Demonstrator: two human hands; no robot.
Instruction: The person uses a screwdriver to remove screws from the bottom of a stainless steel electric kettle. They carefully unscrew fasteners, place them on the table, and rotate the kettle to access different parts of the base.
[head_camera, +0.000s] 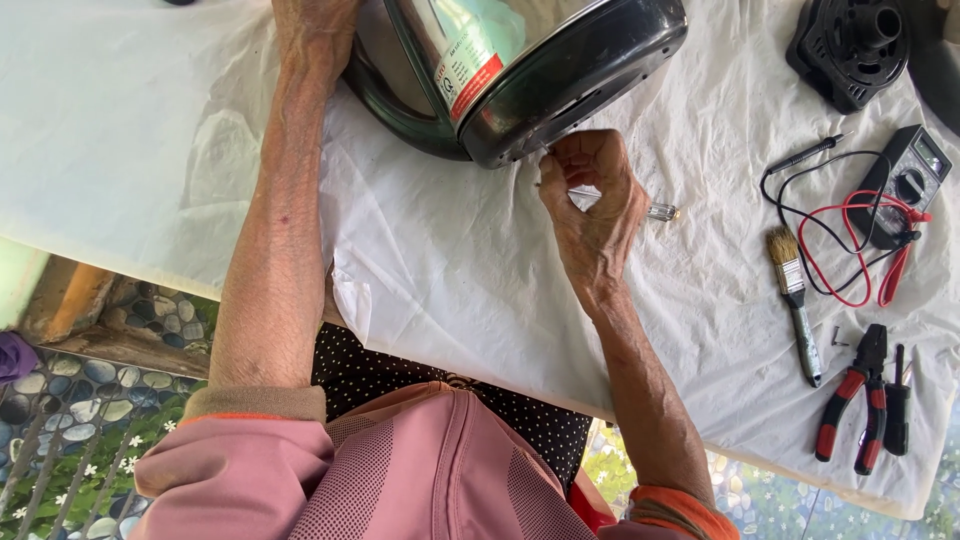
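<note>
Right hand grips the screwdriver at the kettle base; I'd keep it square while left hand, grip unclear, steadies.

My left hand and the kettle's top are cut off by the upper edge; my right hand hides most of the screwdriver.
</note>
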